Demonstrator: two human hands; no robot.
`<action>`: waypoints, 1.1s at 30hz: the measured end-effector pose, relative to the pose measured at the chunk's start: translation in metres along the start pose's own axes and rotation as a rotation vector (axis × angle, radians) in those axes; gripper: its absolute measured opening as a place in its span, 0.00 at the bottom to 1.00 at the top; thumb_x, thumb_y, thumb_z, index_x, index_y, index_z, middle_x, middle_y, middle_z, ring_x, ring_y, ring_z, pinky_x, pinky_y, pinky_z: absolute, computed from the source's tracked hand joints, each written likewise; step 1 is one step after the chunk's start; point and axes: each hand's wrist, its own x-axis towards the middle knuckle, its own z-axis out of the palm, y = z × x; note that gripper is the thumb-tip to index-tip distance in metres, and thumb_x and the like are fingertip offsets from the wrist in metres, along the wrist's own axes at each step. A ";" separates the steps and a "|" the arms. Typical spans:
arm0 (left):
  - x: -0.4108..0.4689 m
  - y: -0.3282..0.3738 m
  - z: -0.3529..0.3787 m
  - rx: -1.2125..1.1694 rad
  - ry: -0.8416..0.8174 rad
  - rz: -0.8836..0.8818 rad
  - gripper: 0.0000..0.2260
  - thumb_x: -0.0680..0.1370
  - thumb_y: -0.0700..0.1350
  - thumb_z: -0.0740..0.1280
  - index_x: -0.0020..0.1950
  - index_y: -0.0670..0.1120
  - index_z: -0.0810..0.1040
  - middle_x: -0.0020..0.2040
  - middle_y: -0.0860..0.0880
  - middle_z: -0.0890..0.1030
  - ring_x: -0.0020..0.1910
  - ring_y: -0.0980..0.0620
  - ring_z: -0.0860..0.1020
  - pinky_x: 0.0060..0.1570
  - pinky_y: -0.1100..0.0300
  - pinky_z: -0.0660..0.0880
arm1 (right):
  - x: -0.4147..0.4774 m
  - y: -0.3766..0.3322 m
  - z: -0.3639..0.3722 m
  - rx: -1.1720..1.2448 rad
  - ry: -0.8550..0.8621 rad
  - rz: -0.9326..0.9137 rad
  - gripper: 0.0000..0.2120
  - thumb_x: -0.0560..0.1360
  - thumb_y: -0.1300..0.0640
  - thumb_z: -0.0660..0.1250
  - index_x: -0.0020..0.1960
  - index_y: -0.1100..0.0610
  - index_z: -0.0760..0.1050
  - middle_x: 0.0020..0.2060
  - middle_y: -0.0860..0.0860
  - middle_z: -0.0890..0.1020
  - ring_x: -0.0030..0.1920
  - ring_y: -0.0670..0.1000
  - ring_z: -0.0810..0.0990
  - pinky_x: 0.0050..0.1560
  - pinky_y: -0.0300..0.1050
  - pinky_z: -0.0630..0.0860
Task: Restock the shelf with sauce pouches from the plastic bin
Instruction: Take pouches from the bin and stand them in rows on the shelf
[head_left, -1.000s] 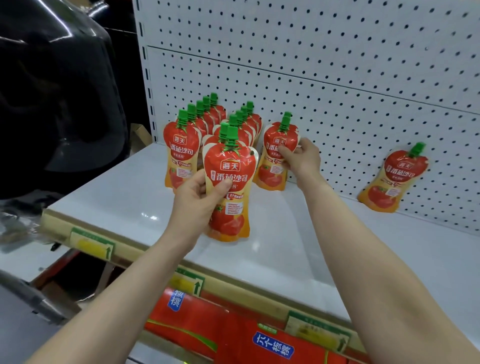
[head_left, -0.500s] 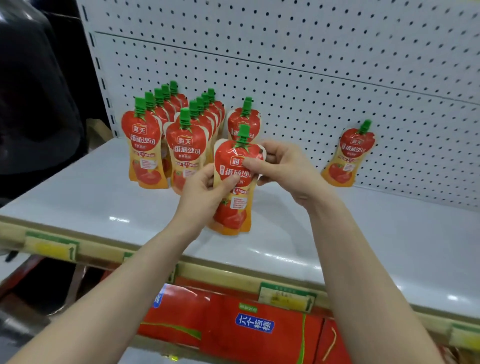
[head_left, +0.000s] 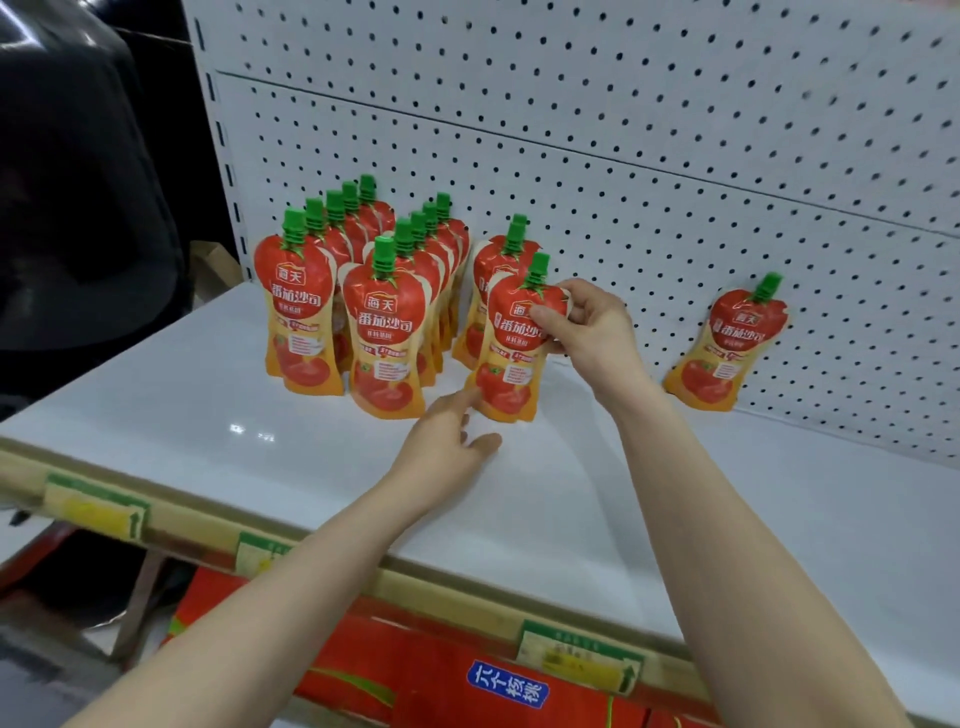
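Note:
A red and orange sauce pouch (head_left: 511, 358) with a green cap stands on the white shelf (head_left: 208, 405), in front of another pouch (head_left: 491, 270). My right hand (head_left: 587, 325) pinches its upper right side. Lower down, my left hand (head_left: 449, 441) has relaxed fingers, one fingertip touching the pouch's lower left edge. To the left stand two rows of several pouches (head_left: 384, 332). One more pouch (head_left: 727, 348) leans against the pegboard at the right. The plastic bin is out of view.
White pegboard (head_left: 623, 130) backs the shelf. Price tags (head_left: 93, 509) line the shelf's front edge. Red packages (head_left: 415, 670) lie on the level below. A large black shape (head_left: 78, 182) fills the left side.
My left hand has let go of the pouch's middle and dropped to its base. The pouch now stands on the shelf further back, held at the top by my right hand.

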 end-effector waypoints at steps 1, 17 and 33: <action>0.005 -0.001 0.001 0.014 0.001 -0.012 0.27 0.77 0.48 0.68 0.74 0.50 0.64 0.71 0.48 0.69 0.65 0.48 0.73 0.61 0.57 0.72 | 0.007 0.002 0.004 0.001 -0.004 -0.012 0.04 0.76 0.62 0.70 0.48 0.54 0.77 0.44 0.51 0.85 0.44 0.47 0.85 0.40 0.40 0.81; 0.036 -0.005 0.009 -0.004 0.051 -0.102 0.30 0.78 0.48 0.67 0.78 0.49 0.58 0.76 0.49 0.63 0.65 0.49 0.72 0.57 0.62 0.70 | 0.043 0.016 0.025 0.027 -0.038 -0.059 0.06 0.77 0.58 0.71 0.51 0.50 0.77 0.49 0.50 0.86 0.49 0.47 0.86 0.46 0.44 0.83; -0.038 0.016 -0.008 -0.124 -0.035 0.203 0.14 0.77 0.39 0.67 0.63 0.49 0.76 0.54 0.50 0.81 0.51 0.57 0.79 0.55 0.65 0.76 | -0.114 0.010 -0.033 -0.634 0.312 -0.069 0.12 0.80 0.54 0.63 0.60 0.55 0.80 0.55 0.48 0.83 0.48 0.44 0.78 0.55 0.46 0.76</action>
